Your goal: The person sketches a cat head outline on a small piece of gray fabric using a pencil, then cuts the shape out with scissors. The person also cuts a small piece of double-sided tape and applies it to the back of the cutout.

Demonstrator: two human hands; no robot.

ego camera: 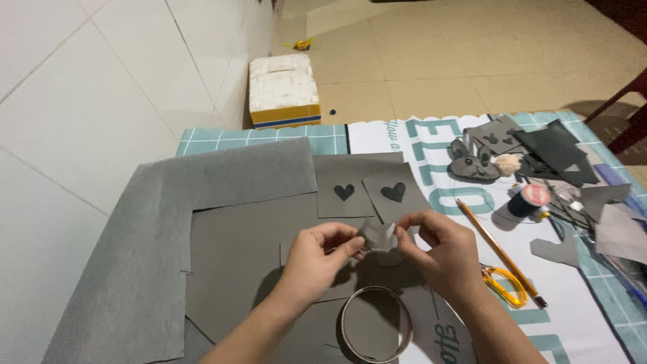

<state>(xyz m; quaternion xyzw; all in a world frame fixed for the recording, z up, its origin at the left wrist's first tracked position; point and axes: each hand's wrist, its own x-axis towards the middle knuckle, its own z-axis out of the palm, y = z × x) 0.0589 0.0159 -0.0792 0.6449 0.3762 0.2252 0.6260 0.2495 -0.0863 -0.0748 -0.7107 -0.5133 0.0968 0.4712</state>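
Observation:
A small grey felt cut-out (379, 236) is pinched between both hands above the grey felt sheets. My left hand (318, 257) grips its left edge with thumb and fingers. My right hand (441, 251) holds its right side the same way. Just beyond the hands lie two grey felt squares, each with a black heart (344, 192) (393, 192). A roll of clear tape (375, 323) stands on the felt directly below the hands.
A large grey felt sheet (155, 249) covers the left of the mat. To the right lie a pencil (499, 251), yellow-handled scissors (505, 283), a thread spool (529, 199), a grey felt animal face (472, 165) and dark felt scraps (556, 152). A white and yellow box (283, 91) sits on the tiled floor.

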